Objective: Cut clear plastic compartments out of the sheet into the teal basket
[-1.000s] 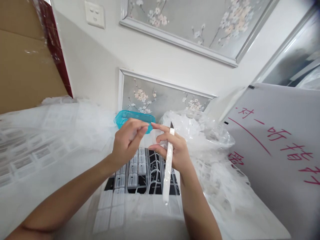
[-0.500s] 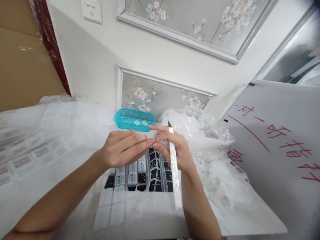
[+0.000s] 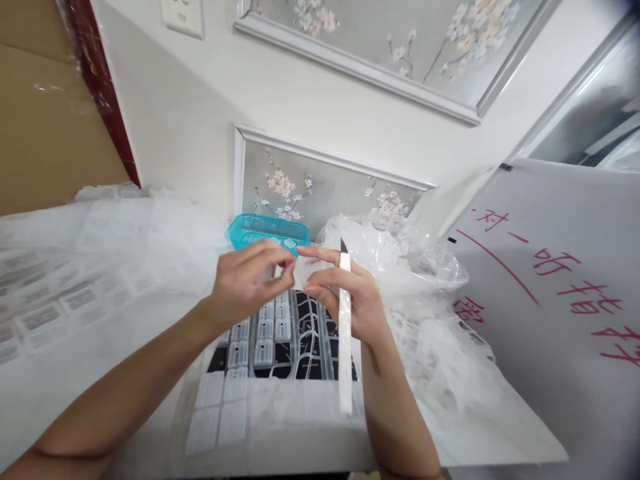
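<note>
My right hand [image 3: 353, 287] is closed, with a white-handled craft knife [image 3: 345, 340] lodged between its fingers, dark blade pointing up. The same hand pinches a small translucent white plastic piece [image 3: 303, 272] between thumb and fingertips. Close beside that piece, my left hand [image 3: 250, 277] has thumb and forefinger curled into a pinch; what lies between them, if anything, cannot be made out. Under both hands lies a tray of small clear plastic boxes [image 3: 265, 350] and black compartments [image 3: 309, 347]. Some of it is hidden by the hands.
A turquoise plastic basket [image 3: 270, 227] stands behind my hands, with small white pieces inside. A clear bag of white plastic parts [image 3: 385, 253] sits at back right. Sheets of translucent boxes [image 3: 80, 300] cover the left side. A whiteboard [image 3: 530, 320] with red writing leans at right.
My left hand has drawn slightly away to the left, its fingers curling into a pinch. The white piece in my right hand now shows, and the knife stands more upright.
</note>
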